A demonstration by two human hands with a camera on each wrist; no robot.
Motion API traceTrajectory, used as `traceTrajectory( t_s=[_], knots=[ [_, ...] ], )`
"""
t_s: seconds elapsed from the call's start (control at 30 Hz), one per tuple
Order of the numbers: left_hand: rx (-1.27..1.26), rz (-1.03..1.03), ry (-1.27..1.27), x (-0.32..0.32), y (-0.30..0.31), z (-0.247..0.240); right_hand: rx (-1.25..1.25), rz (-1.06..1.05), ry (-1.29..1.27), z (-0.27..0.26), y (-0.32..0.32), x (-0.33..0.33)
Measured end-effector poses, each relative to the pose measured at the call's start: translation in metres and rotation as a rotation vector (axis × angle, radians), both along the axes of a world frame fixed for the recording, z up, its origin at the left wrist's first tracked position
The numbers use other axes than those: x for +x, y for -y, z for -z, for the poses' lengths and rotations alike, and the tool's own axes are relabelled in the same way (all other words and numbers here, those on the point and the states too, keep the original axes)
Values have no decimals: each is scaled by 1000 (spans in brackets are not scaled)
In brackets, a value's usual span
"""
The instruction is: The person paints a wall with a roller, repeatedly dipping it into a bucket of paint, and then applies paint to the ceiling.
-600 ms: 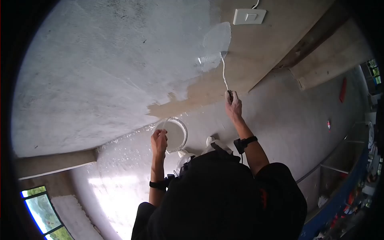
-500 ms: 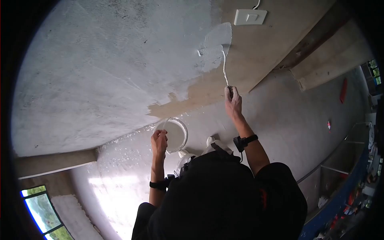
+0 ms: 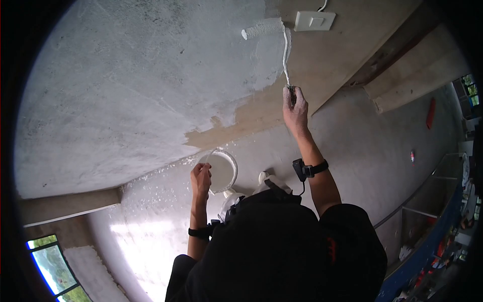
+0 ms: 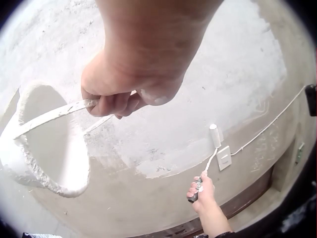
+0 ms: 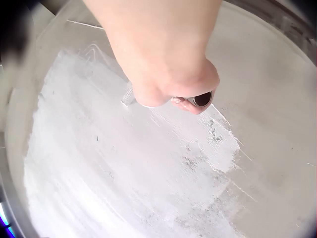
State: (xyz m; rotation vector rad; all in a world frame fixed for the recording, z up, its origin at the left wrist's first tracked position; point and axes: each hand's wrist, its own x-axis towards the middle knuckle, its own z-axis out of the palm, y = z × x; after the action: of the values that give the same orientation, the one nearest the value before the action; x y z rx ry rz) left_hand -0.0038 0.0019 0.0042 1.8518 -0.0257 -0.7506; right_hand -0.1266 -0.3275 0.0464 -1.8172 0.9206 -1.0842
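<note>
My right hand [image 3: 297, 111] grips the dark handle [image 4: 193, 198] of a paint roller [image 3: 264, 28]. The white-coated roller sleeve lies against the wall, left of a white wall switch [image 3: 315, 21]. In the right wrist view the hand hides most of the roller, and the handle's round end [image 5: 202, 99] shows below the fist. With curled fingers my left hand [image 3: 200, 179] holds the white bail handle [image 4: 54, 115] of a bucket [image 3: 233, 171]. The bucket hangs tilted in the left wrist view, its rim crusted with white paint.
White paint [image 3: 151, 65] covers much of the wall, ending raggedly at a bare tan strip [image 3: 251, 113] along the bottom and right. A white cable [image 4: 270, 121] runs from the switch. White spatters dot the floor [image 3: 347, 141]; a red object [image 3: 431, 113] lies at far right.
My right hand has moved the roller up the wall, from the wet patch below to a spot beside the switch. The left hand and bucket have hardly moved.
</note>
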Motion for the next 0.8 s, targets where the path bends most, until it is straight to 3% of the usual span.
traceTrajectory(
  t_s=[0.47,0.8],
  knots=[
    [5,3,5,3,-1,7,103,58,-307,126,-27,-29],
    [35,-13,-19,-1,0,-6,245,49,-627,189,-22,-43]
  ],
)
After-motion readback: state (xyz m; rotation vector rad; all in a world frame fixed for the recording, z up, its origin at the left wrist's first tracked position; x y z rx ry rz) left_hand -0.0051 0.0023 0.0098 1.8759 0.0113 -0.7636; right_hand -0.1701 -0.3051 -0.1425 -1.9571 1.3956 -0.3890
